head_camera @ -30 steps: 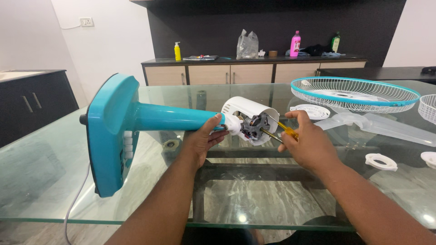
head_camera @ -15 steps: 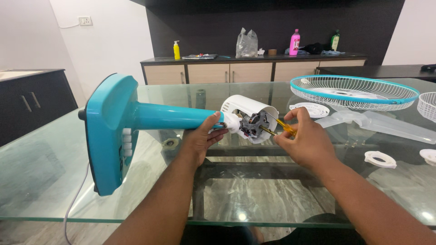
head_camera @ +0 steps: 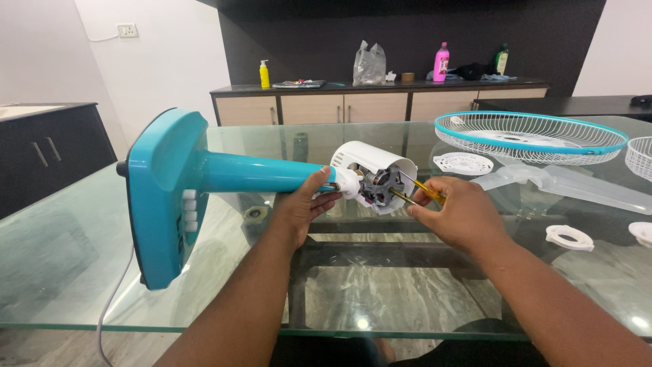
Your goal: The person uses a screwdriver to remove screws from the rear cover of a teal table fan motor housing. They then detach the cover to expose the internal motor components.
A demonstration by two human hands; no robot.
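The right hand point(head_camera: 456, 219) pinches a yellow-handled screwdriver point(head_camera: 426, 192), tip at the exposed grey motor point(head_camera: 377, 187) in its white housing point(head_camera: 372, 162). The left hand point(head_camera: 299, 207) clamps the teal plastic fan stand point(head_camera: 255, 175), lying over the glass table point(head_camera: 61, 258), base toward its left edge. Best to keep the driver square to the screw; the screw head itself is too small to make out.

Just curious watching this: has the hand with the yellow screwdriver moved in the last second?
Yes. The right hand has slid slightly left and down, toward the fan motor, judged against the teal-rimmed fan grille.
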